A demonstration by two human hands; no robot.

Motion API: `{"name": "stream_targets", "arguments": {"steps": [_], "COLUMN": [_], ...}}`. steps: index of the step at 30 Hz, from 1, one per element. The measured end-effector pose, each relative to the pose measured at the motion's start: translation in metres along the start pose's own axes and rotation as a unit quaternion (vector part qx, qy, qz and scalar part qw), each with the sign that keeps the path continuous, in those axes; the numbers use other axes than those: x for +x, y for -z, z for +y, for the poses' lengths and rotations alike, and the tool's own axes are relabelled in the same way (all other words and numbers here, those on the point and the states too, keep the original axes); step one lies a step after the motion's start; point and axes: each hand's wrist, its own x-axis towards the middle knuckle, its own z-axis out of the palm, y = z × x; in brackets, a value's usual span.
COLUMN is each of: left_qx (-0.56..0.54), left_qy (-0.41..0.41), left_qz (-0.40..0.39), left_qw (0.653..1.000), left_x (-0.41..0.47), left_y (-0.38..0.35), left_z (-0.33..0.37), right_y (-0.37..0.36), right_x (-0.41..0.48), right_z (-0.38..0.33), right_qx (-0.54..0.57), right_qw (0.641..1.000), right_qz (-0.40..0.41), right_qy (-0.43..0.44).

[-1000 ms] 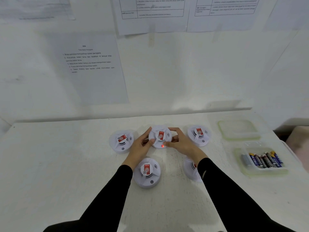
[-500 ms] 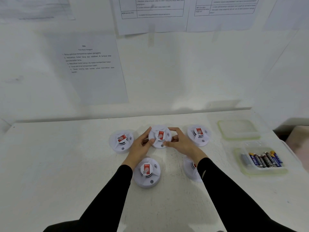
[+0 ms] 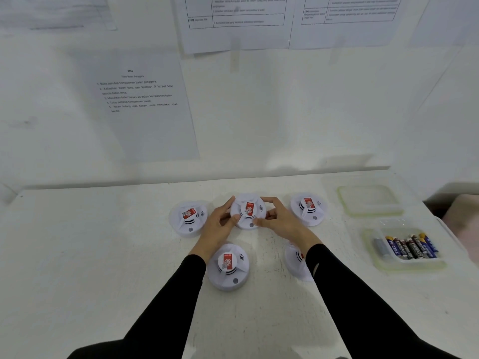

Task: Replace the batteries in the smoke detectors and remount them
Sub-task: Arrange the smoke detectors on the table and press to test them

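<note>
Five white round detectors lie face up on the white desk [image 3: 103,255], three in a back row and two nearer the person. Each visible face carries a red label at its centre.

The middle detector [image 3: 248,211] sits in the back row, flat on the desk, and both hands are on it. The left grip [image 3: 220,224] grasps its left side, with the fingers curled over the far left rim and the thumb on the near edge. The right grip [image 3: 280,221] grasps its right side, with the forefinger arched over the far right rim and the thumb pressed on the near edge just beside the small grey button. Both arms wear black sleeves.

The left detector [image 3: 188,217] lies just beside the left hand and the right detector [image 3: 308,208] just beside the right hand; neither is touched. The near detector [image 3: 228,265] lies between the two forearms, close to the left one. The fifth detector [image 3: 295,260] is partly hidden under the right forearm.

At the right end of the desk a clear box [image 3: 368,244] holds a row of batteries [image 3: 409,246], some blue, some dark. Its lid [image 3: 369,199] lies flat behind it, apart from the box.

Printed sheets [image 3: 145,110] hang on the wall behind the desk; their text is too small to read.
</note>
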Motion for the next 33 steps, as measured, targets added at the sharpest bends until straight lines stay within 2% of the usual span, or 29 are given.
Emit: {"name": "stream_targets", "arguments": {"steps": [7,21,23,25,27,28,30,33], "left_qx": [0.038,0.083,0.084,0.075,0.073,0.072,0.068,0.093], "left_qy": [-0.009,0.043,0.049,0.047,0.033,0.018,-0.012,-0.013], "left_qz": [0.016,0.015,0.002,0.005,0.028,0.047,0.098,0.151], "left_qw": [0.999,0.995,0.995,0.996,0.996,0.996,0.993,0.984], "left_x": [0.004,0.007,0.004,-0.004,-0.021,-0.033,-0.059,-0.097], "left_y": [0.001,0.000,0.002,0.004,0.006,0.007,0.011,0.015], "left_z": [-0.005,0.004,0.011,0.013,0.012,0.010,0.001,-0.016], "right_y": [-0.001,-0.005,-0.010,-0.019,-0.033,-0.042,-0.058,-0.073], "right_x": [0.004,0.007,0.002,-0.009,-0.029,-0.040,-0.063,-0.090], "right_z": [0.003,-0.001,-0.006,-0.013,-0.015,-0.013,-0.001,0.020], "right_qx": [-0.009,-0.062,-0.070,-0.092,-0.096,-0.095,-0.104,-0.104], "right_qw": [1.000,0.998,0.997,0.989,0.978,0.976,0.979,0.989], "right_qz": [0.012,0.004,0.031,0.113,0.177,0.181,0.155,0.087], "right_qy": [0.004,-0.003,-0.007,-0.001,0.046,0.070,0.088,0.055]}}
